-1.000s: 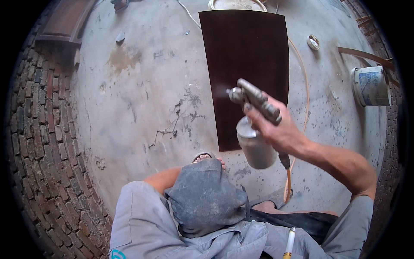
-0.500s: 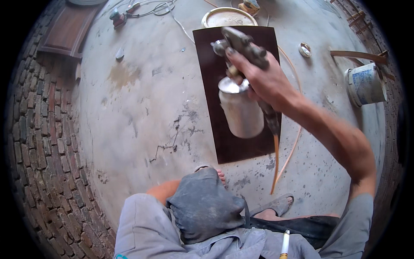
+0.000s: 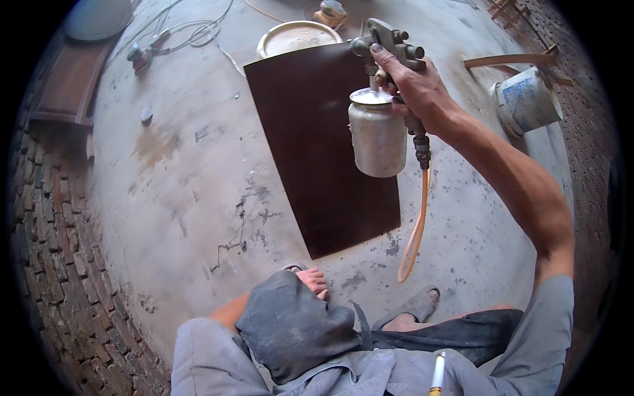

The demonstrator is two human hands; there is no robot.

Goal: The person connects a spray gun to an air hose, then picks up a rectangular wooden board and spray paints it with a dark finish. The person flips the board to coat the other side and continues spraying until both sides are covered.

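My right hand is closed round the grip of a metal spray gun, held above the right edge of a dark brown panel. Its nozzle points left, near the panel's far end. A silvery paint cup hangs beneath the gun. From the bottom of the grip an orange air hose drops in a loop. My left forearm passes behind my dark-trousered knee, and my left hand is hidden.
A round pale lid or tub sits at the panel's far end, near a sander-like tool. A white bucket lies at right beside a curved wooden piece. Cables and a wooden panel are far left. My slippered foot is near.
The spray gun has moved right across the brown panel, from over its middle to its right edge. The whole view has shifted, and the hose hangs in a different loop.
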